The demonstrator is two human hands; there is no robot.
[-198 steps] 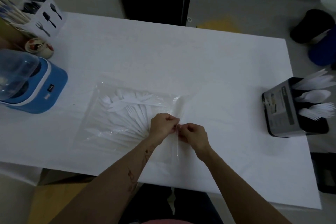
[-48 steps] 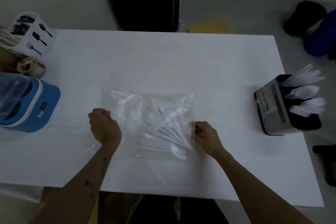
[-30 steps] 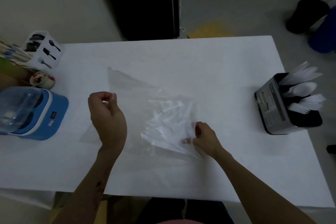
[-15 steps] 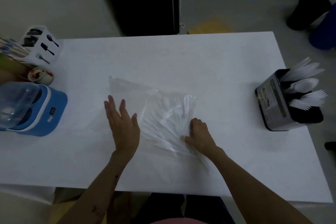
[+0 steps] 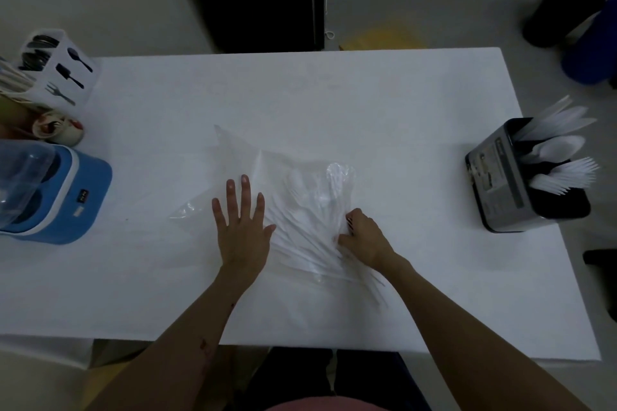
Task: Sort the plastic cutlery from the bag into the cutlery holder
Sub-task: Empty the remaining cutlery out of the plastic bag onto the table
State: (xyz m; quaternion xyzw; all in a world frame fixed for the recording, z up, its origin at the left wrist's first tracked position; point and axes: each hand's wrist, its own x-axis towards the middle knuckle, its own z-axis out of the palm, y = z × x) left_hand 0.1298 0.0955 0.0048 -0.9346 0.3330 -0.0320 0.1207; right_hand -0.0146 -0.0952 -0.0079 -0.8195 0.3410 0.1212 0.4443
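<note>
A clear plastic bag [image 5: 240,160] lies flat on the middle of the white table [image 5: 334,103], with white plastic cutlery [image 5: 307,220] bunched in its right half. My left hand [image 5: 242,227] presses flat on the bag's left part, fingers straight and spread. My right hand [image 5: 365,237] sits at the bag's right edge, its fingers curled round the bag and the cutlery handles. The black cutlery holder [image 5: 510,183] stands at the table's right edge with white knives, spoons and forks sticking out.
A blue appliance with a clear lid [image 5: 50,193] stands at the left edge. Behind it are a small patterned cup [image 5: 63,130] and a white utensil caddy [image 5: 56,70]. Dark containers [image 5: 564,10] stand on the floor at the far right.
The bag, lifted by both hands a second ago, now lies on the table. My left hand let go and flattened on it. My right hand stays at the right edge.
</note>
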